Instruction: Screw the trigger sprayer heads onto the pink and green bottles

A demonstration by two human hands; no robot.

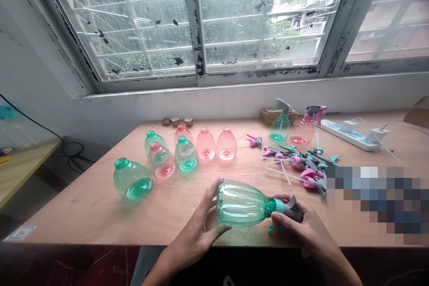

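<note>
1. The clear green ribbed plastic bottle (241, 205) is held above the brown wooden bench (187, 201), near its front edge, between both hands.
2. Its long axis runs left to right, base leftward, neck rightward, with the grey-and-teal plastic spray head (293, 210) at the neck.
3. Left hand (201, 228): nearer the base, fingers and thumb clasping that end.
4. Right hand (308, 228): grip closed around the spray head, thumb in front near the neck, fingers mostly hidden behind.
</note>
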